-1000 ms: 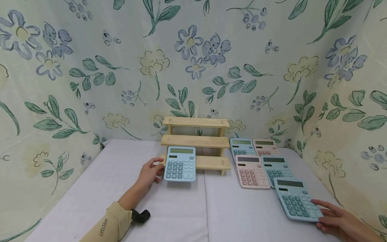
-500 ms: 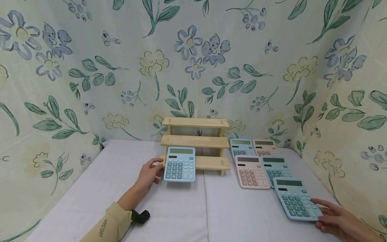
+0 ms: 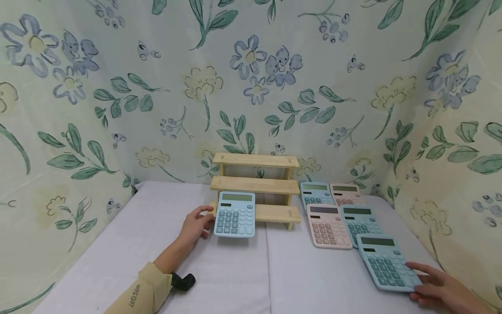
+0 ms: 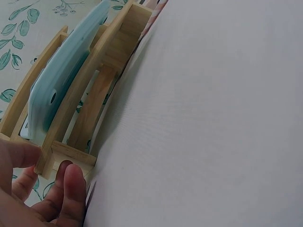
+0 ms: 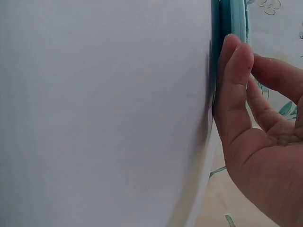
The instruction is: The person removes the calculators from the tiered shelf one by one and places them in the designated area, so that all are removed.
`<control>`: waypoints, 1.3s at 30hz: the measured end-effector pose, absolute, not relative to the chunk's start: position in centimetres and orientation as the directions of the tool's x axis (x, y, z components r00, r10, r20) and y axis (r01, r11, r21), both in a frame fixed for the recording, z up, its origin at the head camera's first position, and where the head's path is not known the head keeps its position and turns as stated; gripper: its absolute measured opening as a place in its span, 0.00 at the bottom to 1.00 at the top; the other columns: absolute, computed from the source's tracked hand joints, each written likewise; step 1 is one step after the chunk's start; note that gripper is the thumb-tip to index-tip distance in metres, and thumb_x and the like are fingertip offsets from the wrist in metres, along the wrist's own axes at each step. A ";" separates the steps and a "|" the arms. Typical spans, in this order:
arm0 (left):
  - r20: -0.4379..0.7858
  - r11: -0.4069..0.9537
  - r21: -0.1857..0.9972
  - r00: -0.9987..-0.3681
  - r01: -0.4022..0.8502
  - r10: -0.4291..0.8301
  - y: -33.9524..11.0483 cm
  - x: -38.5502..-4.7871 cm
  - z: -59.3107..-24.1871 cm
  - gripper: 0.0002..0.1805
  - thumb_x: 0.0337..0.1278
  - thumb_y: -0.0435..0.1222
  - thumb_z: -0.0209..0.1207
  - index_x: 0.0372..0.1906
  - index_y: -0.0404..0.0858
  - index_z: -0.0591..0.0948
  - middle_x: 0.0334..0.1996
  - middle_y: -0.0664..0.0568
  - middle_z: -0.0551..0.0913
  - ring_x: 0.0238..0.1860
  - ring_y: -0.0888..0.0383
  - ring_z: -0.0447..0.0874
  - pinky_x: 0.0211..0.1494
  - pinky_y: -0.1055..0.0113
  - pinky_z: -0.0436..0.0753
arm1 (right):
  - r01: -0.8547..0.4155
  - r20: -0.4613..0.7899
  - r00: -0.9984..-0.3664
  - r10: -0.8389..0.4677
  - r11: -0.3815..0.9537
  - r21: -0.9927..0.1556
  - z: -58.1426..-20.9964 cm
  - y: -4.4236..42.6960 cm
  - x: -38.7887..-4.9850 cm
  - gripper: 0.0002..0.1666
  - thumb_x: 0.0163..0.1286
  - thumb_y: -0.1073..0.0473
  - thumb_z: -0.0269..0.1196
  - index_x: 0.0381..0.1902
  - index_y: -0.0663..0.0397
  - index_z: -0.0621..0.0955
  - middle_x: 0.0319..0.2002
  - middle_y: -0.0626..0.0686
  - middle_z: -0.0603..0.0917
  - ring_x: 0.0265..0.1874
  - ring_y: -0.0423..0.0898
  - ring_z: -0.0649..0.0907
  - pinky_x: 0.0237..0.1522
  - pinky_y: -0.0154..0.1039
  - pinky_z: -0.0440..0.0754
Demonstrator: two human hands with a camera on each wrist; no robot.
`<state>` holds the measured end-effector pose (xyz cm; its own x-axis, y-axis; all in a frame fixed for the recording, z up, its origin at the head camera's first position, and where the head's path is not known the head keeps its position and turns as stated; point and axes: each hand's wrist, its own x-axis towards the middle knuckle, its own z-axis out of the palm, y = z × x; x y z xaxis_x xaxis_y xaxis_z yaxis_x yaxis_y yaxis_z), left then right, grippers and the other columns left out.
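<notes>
A light blue calculator (image 3: 235, 214) leans on the lowest step of a three-tier wooden display stand (image 3: 276, 213), its screen end up. My left hand (image 3: 197, 223) is at the left end of that step. In the left wrist view, its fingers (image 4: 73, 182) and thumb pinch the step's wooden end, just beside the calculator (image 4: 59, 78). Far to the right, my right hand (image 3: 439, 285) holds the lower right edge of another blue calculator (image 3: 386, 263). The right wrist view shows fingertips (image 5: 240, 59) against the edge of this calculator (image 5: 234, 21); most of it is out of frame.
Beyond the right-hand calculator lie a pink calculator (image 3: 327, 226), a blue one (image 3: 358, 220), and at the back another blue (image 3: 315, 192) and pink one (image 3: 346, 193). The white-covered table (image 3: 219, 279) ends at a floral cloth backdrop (image 3: 168, 117).
The head view has shifted very slightly. Both hands, the calculators and the stand keep their places relative to each other.
</notes>
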<state>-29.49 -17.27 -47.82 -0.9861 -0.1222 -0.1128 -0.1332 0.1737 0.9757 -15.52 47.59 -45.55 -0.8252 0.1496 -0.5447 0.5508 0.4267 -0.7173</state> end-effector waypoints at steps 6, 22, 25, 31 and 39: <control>-0.120 0.168 0.976 -0.986 -0.139 -0.117 -16.9 -29.0 -48.5 0.18 0.67 0.40 0.58 0.60 0.45 0.78 0.42 0.45 0.86 0.32 0.54 0.79 0.27 0.65 0.80 | 0.553 -0.548 -0.818 0.174 0.501 -0.666 -45.3 47.6 -15.0 0.53 0.67 0.51 0.67 0.77 0.66 0.51 0.55 0.77 0.72 0.39 0.52 0.84 0.47 0.48 0.86; -0.098 0.160 0.981 -0.989 -0.114 -0.109 -16.4 -29.7 -47.6 0.17 0.66 0.40 0.59 0.59 0.45 0.79 0.41 0.44 0.85 0.31 0.53 0.79 0.26 0.64 0.80 | 0.554 -0.547 -0.814 0.194 0.540 -0.633 -44.3 48.7 -14.7 0.59 0.67 0.38 0.65 0.77 0.67 0.49 0.56 0.79 0.72 0.38 0.53 0.83 0.44 0.52 0.85; -0.100 0.158 0.980 -0.988 -0.117 -0.117 -16.6 -29.5 -47.6 0.18 0.65 0.39 0.59 0.58 0.45 0.80 0.41 0.43 0.85 0.31 0.53 0.79 0.25 0.64 0.80 | 0.544 -0.538 -0.821 0.190 0.545 -0.638 -44.1 48.2 -14.9 0.61 0.65 0.34 0.64 0.78 0.65 0.49 0.61 0.80 0.68 0.39 0.52 0.83 0.44 0.53 0.85; -0.093 0.163 0.980 -0.989 -0.111 -0.118 -17.0 -29.3 -47.5 0.18 0.65 0.39 0.59 0.59 0.44 0.79 0.40 0.44 0.85 0.32 0.53 0.79 0.26 0.65 0.80 | 0.478 -0.471 -0.865 0.175 0.576 -0.663 -43.6 46.7 -15.5 0.62 0.63 0.33 0.65 0.77 0.67 0.52 0.59 0.75 0.74 0.40 0.49 0.82 0.46 0.50 0.86; -0.106 0.162 0.979 -0.986 -0.127 -0.131 -17.2 -29.2 -47.4 0.18 0.65 0.40 0.59 0.59 0.45 0.79 0.40 0.45 0.85 0.31 0.53 0.79 0.26 0.64 0.80 | 0.461 -0.453 -0.878 0.157 0.535 -0.708 -42.1 43.8 -16.5 0.58 0.69 0.34 0.61 0.77 0.68 0.51 0.64 0.74 0.68 0.44 0.49 0.81 0.48 0.50 0.84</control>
